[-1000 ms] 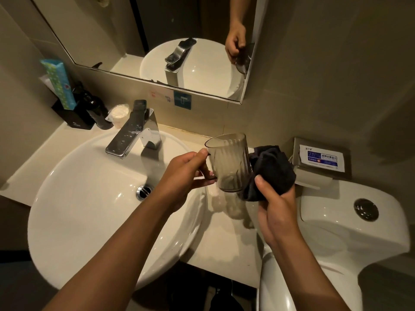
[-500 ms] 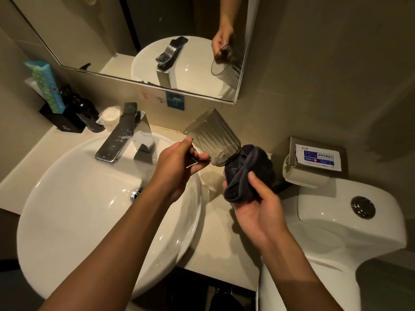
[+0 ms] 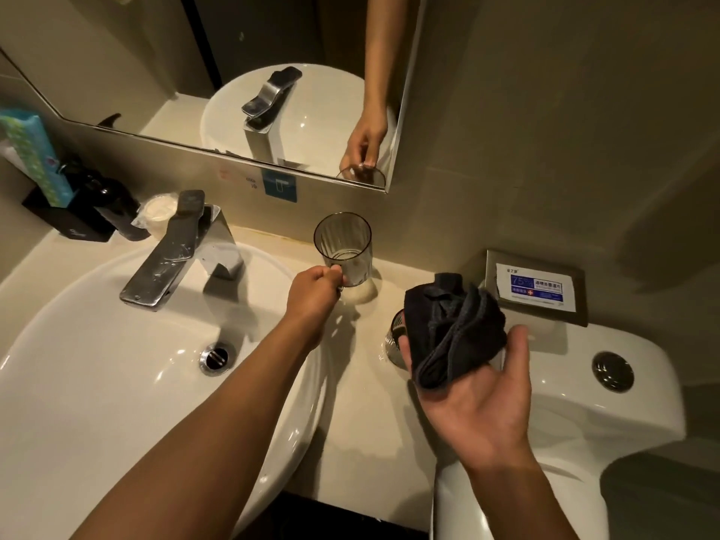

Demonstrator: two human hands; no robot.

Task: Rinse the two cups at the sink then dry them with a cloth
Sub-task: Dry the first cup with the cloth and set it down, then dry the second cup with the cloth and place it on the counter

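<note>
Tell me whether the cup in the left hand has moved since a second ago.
Yes. The cup has gone from beside the cloth back toward the wall, upright on the counter right of the faucet, left hand at its handle.

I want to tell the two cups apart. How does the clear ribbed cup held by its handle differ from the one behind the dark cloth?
The clear ribbed cup is fully visible, upright on the beige counter; the left hand grips its handle. The second cup is mostly hidden by the dark cloth and untouched. Both look transparent.

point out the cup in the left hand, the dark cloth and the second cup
cup (image 3: 343,247), head view, on its clear ribbed wall
dark cloth (image 3: 454,331), head view, on its bunched middle
second cup (image 3: 395,337), head view, on the sliver showing beside the cloth
</note>
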